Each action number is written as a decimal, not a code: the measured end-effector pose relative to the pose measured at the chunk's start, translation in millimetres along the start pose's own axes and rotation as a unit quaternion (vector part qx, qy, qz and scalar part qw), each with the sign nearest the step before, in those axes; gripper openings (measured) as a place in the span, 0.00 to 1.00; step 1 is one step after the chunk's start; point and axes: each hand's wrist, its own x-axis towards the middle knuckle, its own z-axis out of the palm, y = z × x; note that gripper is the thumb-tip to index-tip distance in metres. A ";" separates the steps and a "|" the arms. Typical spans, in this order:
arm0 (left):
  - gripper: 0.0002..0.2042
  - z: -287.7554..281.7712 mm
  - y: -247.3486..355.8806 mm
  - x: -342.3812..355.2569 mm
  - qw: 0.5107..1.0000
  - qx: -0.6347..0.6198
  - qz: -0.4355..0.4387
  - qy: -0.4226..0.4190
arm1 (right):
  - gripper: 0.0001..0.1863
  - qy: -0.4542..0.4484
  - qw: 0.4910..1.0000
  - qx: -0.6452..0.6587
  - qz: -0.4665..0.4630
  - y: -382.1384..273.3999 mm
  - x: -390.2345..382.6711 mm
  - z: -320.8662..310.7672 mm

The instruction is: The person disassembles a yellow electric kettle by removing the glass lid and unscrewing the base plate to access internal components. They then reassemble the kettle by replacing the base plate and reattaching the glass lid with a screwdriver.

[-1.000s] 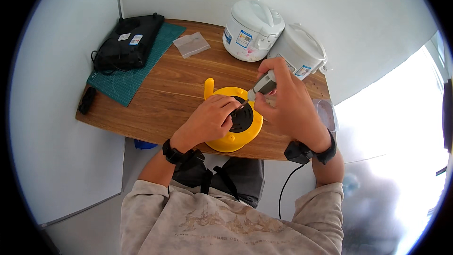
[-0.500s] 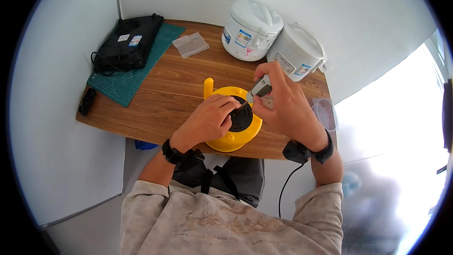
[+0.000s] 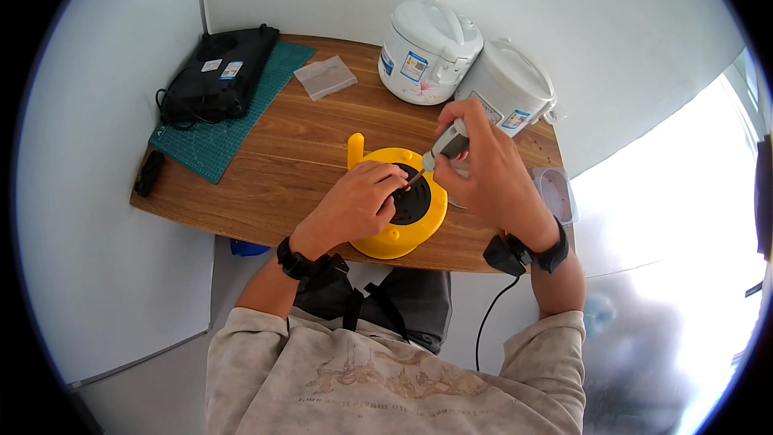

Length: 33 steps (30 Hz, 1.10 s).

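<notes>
A yellow appliance (image 3: pixel 394 225) sits upside down near the front edge of the wooden counter (image 3: pixel 266 161), with its black round base (image 3: pixel 412 203) facing up. The left hand (image 3: pixel 354 205) rests on it, fingers curled down on the black base. The right hand (image 3: pixel 483 173) has its fingers wrapped tight around a gray screwdriver (image 3: pixel 445 147), and its tip touches the black base. Two white rice cookers (image 3: pixel 467 68) stand behind. A green mat (image 3: pixel 233 117) lies at the left with a black cooktop (image 3: pixel 216 84) on it.
</notes>
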 end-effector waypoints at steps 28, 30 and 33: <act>0.14 -0.8 -0.8 -0.6 1.000 -0.001 0.003 0.005 | 0.20 -0.043 0.998 -0.027 -0.030 -8.6 -8.3 -2.3; 0.13 -0.5 0.5 -0.2 1.000 -0.001 0.002 0.005 | 0.20 -0.032 0.999 -0.002 -0.028 -3.7 -9.0 -3.1; 0.12 -0.6 0.3 0.5 1.000 -0.003 0.002 0.002 | 0.20 -0.020 1.000 0.004 -0.012 1.0 -8.0 -4.2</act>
